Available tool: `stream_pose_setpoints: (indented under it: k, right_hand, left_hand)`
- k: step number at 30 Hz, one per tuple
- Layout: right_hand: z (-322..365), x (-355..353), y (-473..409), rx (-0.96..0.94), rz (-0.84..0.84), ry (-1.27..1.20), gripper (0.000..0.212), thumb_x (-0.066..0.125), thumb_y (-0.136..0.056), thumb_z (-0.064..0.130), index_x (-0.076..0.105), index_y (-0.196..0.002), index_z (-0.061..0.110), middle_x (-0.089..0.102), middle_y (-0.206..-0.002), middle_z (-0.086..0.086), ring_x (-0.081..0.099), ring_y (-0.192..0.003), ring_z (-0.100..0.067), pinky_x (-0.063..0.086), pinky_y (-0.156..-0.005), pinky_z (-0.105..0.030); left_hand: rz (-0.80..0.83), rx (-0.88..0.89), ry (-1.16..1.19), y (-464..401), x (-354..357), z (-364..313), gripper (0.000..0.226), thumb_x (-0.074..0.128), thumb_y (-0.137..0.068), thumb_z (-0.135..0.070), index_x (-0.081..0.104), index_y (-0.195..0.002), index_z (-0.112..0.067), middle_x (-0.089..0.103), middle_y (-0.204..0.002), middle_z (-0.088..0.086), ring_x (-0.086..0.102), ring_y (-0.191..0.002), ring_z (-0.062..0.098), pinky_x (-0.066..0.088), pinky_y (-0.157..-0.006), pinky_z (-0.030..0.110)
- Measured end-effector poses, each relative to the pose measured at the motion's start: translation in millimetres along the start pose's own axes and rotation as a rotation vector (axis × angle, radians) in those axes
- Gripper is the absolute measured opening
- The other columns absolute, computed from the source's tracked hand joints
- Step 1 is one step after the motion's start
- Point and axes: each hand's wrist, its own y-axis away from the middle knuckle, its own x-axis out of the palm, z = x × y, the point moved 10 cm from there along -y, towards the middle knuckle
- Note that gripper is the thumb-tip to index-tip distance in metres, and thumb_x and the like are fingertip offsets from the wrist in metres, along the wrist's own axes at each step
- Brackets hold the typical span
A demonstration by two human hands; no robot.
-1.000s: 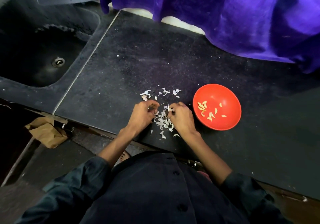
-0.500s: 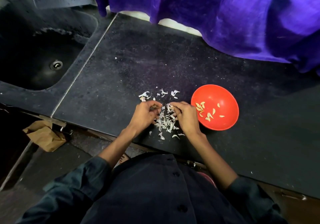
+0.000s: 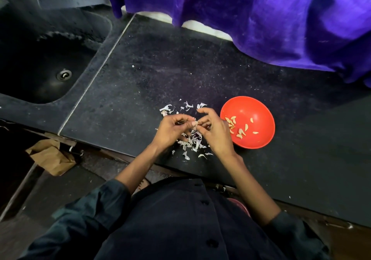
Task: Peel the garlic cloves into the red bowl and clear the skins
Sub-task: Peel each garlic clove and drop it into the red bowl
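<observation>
A red bowl (image 3: 259, 109) stands on the dark counter with several peeled garlic cloves (image 3: 239, 128) inside. Just left of it lies a scatter of white garlic skins (image 3: 190, 142). My left hand (image 3: 172, 132) and my right hand (image 3: 215, 133) meet above the skins. Both pinch a small garlic clove (image 3: 195, 123) between their fingertips, and the clove is mostly hidden by the fingers. My right hand's index finger is lifted.
A black sink (image 3: 40, 59) with a drain (image 3: 63, 75) is sunk into the counter at the left. Purple cloth (image 3: 261, 18) hangs over the counter's back edge. A brown paper bag (image 3: 50, 157) lies on the floor below the front edge.
Both hands have lifted off the skin pile and drawn together around the clove. The right hand has opened its outer fingers. More skins lie near the front edge.
</observation>
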Motion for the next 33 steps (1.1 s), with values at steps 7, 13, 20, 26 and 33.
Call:
stream_pose_setpoints:
  k: [7, 13, 20, 26, 33]
  right_hand:
    - [4, -6, 1, -0.079, -0.039, -0.027, 0.023, 0.076, -0.078, 0.005, 0.073, -0.099, 0.013, 0.064, -0.084, 0.009, 0.06, -0.074, 0.003, 0.049, -0.072, -0.016]
    - [-5, -18, 2, -0.043, -0.127, -0.019, 0.023, 0.067, -0.086, -0.001, 0.075, -0.102, 0.013, 0.073, -0.094, 0.002, 0.066, -0.082, -0.005, 0.051, -0.08, -0.017]
    - [-17, 4, 0, 0.211, 0.051, -0.639, 0.017, 0.065, -0.088, 0.003, 0.07, -0.103, 0.01, 0.072, -0.095, -0.011, 0.07, -0.084, -0.023, 0.059, -0.077, -0.034]
    - [-21, 10, 6, 0.305, 0.067, -0.82, 0.011, 0.064, -0.089, 0.003, 0.069, -0.098, 0.001, 0.072, -0.082, -0.009, 0.069, -0.075, -0.018, 0.058, -0.069, -0.028]
    - [-18, 15, 11, 0.387, 0.082, -0.954, 0.008, 0.061, -0.089, 0.0, 0.065, -0.095, -0.004, 0.067, -0.079, -0.012, 0.067, -0.073, -0.019, 0.059, -0.07, -0.03]
  left_hand:
    - [0.004, -0.043, 0.211, 4, 3, -2, 0.004, 0.065, -0.088, -0.003, 0.067, -0.091, -0.003, 0.068, -0.071, 0.005, 0.06, -0.058, 0.012, 0.055, -0.05, 0.024]
    - [-0.003, -0.153, 0.396, 3, 1, 9, 0.009, 0.064, -0.088, -0.004, 0.068, -0.095, -0.002, 0.069, -0.082, 0.005, 0.062, -0.061, 0.011, 0.055, -0.052, 0.024]
    - [0.038, -0.126, 0.411, 3, 4, 4, 0.014, 0.066, -0.083, -0.004, 0.067, -0.097, -0.002, 0.067, -0.083, 0.009, 0.062, -0.063, 0.012, 0.055, -0.054, 0.025]
    - [-0.023, -0.06, 0.374, 3, 0, -2, 0.013, 0.07, -0.079, -0.009, 0.068, -0.091, -0.004, 0.068, -0.073, 0.006, 0.062, -0.059, 0.012, 0.055, -0.05, 0.024]
    - [-0.074, 0.079, 0.256, 7, -5, -18, 0.006, 0.067, -0.086, -0.001, 0.067, -0.092, -0.003, 0.066, -0.069, 0.002, 0.061, -0.058, 0.012, 0.055, -0.051, 0.025]
